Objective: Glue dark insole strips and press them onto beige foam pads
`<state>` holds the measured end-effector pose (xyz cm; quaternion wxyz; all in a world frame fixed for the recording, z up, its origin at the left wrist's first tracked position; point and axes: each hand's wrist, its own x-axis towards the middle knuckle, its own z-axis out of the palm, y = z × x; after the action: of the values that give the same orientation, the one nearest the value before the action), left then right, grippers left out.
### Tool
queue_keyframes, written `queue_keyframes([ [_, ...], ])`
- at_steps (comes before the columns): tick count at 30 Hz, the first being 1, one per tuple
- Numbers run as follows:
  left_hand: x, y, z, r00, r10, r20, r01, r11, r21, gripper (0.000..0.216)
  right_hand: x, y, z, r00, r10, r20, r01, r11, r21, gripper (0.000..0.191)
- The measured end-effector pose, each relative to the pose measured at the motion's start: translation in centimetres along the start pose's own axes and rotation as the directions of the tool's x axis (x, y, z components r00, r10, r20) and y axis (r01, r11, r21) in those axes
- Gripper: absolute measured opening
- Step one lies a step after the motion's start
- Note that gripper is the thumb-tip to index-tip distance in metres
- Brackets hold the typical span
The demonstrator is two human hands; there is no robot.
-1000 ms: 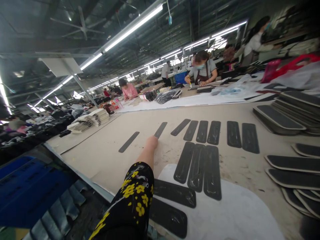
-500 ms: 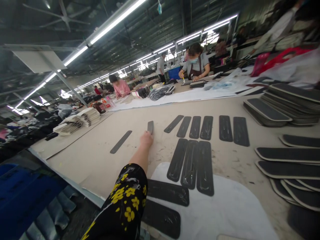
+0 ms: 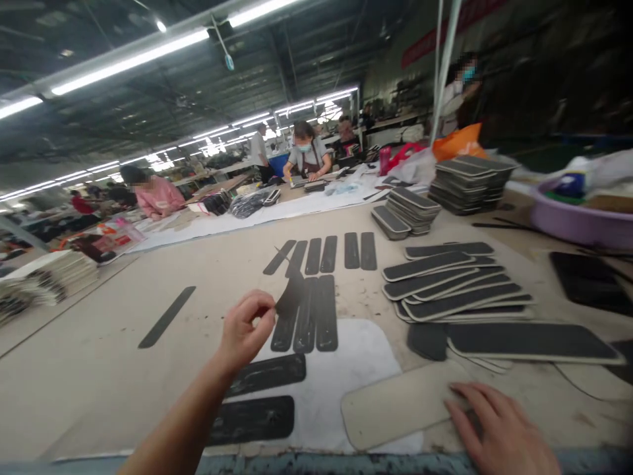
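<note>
My left hand (image 3: 247, 326) pinches one end of a thin dark strip (image 3: 291, 290) between thumb and fingers. The strip is raised and bent over a row of dark rounded pieces with shiny patches. My right hand (image 3: 499, 425) lies low at the right, fingers apart, its tips touching the end of a flat beige rounded panel (image 3: 395, 406). Two more dark pieces (image 3: 257, 419) lie in front of my left forearm, partly on a white sheet (image 3: 366, 343). A single dark strip (image 3: 168, 316) lies apart on the left.
Dark panels with pale edges (image 3: 455, 284) lie fanned on the right, with stacks (image 3: 405, 211) behind. A purple basin (image 3: 583, 214) and a black flat object (image 3: 591, 280) are at far right. Pale bundles (image 3: 54, 280) sit at left. Co-workers (image 3: 309, 158) work across the table.
My left hand has lifted the dark strip from the table and brought it over the rows of dark pieces. The view has swung right, and my right hand now shows on the beige panel.
</note>
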<state>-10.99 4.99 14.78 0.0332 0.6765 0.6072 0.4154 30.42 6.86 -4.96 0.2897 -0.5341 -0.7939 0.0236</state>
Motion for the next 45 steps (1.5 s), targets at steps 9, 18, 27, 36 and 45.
queue_keyframes([
  [9,-6.5,8.8,1.4,0.905,0.019,0.425,0.219,0.835,-0.505,0.018,1.5,-2.8,-3.9,0.901,0.417,0.121,-0.366,0.577,0.730,0.052],
  [18,-8.6,11.7,3.0,0.798,0.004,0.603,0.409,0.732,-0.545,0.024,1.7,-4.3,-5.3,0.715,0.367,0.595,-0.608,-0.094,0.788,0.054],
  [27,-9.6,12.1,2.6,0.816,-0.021,0.578,0.456,0.639,-0.620,0.024,1.4,-5.7,-5.5,0.722,0.152,0.675,-0.659,-0.145,0.738,0.047],
  [36,-10.4,12.6,2.5,0.818,-0.104,0.566,0.531,0.513,-0.674,0.018,1.4,-5.9,-5.6,0.700,0.112,0.705,-0.694,-0.126,0.709,0.045],
  [45,-10.8,11.5,3.4,0.801,-0.231,0.552,0.582,0.517,-0.628,0.018,1.6,-4.9,-5.9,0.716,0.199,0.669,-0.691,0.071,0.719,0.044],
])
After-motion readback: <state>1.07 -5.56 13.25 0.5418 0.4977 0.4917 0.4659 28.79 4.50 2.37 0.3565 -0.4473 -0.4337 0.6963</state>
